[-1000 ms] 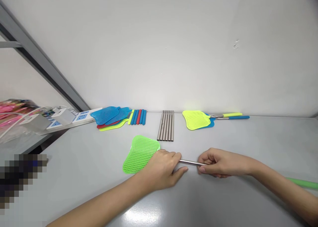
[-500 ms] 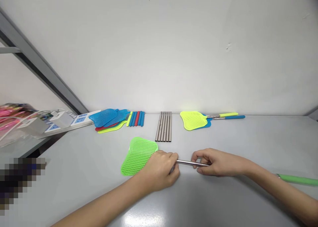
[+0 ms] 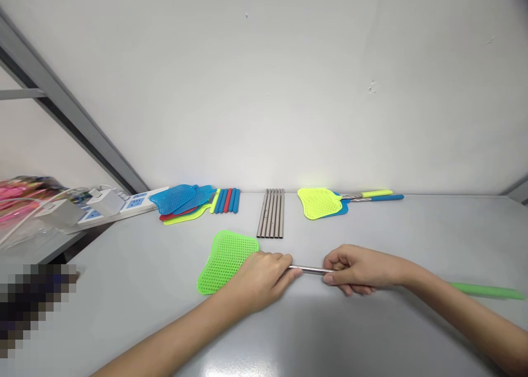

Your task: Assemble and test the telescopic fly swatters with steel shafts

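A bright green fly swatter (image 3: 226, 261) lies across the front of the table, its perforated head to the left. My left hand (image 3: 264, 278) is closed over the neck, just right of that head, hiding the joint there. From under its fingers runs a thin metal rod (image 3: 311, 269), pinched farther right between the thumb and fingers of my right hand (image 3: 358, 268). Beyond my right forearm a green handle (image 3: 490, 291) shows, roughly in line with the rod; the arm covers the stretch between.
Several metal tubes (image 3: 271, 215) lie side by side behind my hands. Blue, red and yellow swatter heads (image 3: 175, 199) are stacked left, beside several coloured handles (image 3: 226, 200). Two whole swatters (image 3: 320, 204) rest at the back right. A power strip (image 3: 138, 202) with plugged-in adapters borders the left.
The green handle has shifted left, bringing its end into view. My right fingers have tightened round the rod, and my left thumb now stretches along it. The view has tilted slightly.
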Tool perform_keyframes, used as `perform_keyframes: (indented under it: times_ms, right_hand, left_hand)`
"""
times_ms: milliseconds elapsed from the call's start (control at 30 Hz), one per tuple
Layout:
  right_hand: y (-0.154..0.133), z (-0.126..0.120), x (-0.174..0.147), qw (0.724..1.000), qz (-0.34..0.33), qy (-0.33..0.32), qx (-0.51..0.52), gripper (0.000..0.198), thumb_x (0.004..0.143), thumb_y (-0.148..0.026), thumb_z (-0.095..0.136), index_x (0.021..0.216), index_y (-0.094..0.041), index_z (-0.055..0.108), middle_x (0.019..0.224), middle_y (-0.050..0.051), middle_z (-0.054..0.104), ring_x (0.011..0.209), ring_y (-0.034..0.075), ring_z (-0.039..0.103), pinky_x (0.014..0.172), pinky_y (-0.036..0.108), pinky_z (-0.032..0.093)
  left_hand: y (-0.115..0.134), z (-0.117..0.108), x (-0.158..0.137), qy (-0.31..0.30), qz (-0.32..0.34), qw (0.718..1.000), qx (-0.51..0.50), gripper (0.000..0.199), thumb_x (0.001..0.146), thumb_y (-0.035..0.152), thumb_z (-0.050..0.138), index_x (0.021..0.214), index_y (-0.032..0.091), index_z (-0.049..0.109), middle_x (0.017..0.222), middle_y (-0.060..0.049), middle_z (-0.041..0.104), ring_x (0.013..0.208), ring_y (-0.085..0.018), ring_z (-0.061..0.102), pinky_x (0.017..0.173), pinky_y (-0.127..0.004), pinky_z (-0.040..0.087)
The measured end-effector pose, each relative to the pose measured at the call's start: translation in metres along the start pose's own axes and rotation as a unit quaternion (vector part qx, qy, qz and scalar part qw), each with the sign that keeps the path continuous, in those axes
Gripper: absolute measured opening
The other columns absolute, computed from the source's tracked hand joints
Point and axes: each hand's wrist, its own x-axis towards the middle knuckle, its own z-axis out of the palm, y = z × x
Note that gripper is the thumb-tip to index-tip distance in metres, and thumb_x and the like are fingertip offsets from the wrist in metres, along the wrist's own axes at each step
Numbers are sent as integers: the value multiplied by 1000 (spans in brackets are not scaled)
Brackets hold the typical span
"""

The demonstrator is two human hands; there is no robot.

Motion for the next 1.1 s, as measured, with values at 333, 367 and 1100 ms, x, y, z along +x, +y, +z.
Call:
perform_keyframes:
  times_ms: [333, 367, 1100]
  right_hand:
    - [1, -20, -7, 999, 9, 26, -16, 36, 74, -49, 45, 77, -14, 54, 59, 0, 53, 39, 4, 36, 36, 17, 29]
    - [2, -24, -8, 999, 15, 27, -16, 37, 74, -49, 45, 77, -14, 54, 59, 0, 52, 38, 4, 36, 36, 17, 29]
    - [15, -24, -9, 998, 38, 8, 50, 31, 78, -32, 40, 53, -15, 45, 39, -7, 23, 36, 5, 16, 38, 23, 11]
  left_hand:
    - [-18, -3, 3, 13, -14, 1000, 20, 38, 86, 40, 21, 70, 18, 47, 61, 0, 55, 52, -13, 50, 48, -24, 26]
    - [-21, -3, 4, 15, -20, 999, 22, 39, 86, 41, 21, 69, 18, 47, 61, 0, 55, 52, -13, 50, 48, -24, 26]
    - [-17, 5, -6, 7, -22, 999, 42, 37, 87, 36, 20, 65, 18, 44, 56, 1, 56, 48, -14, 53, 46, -25, 23]
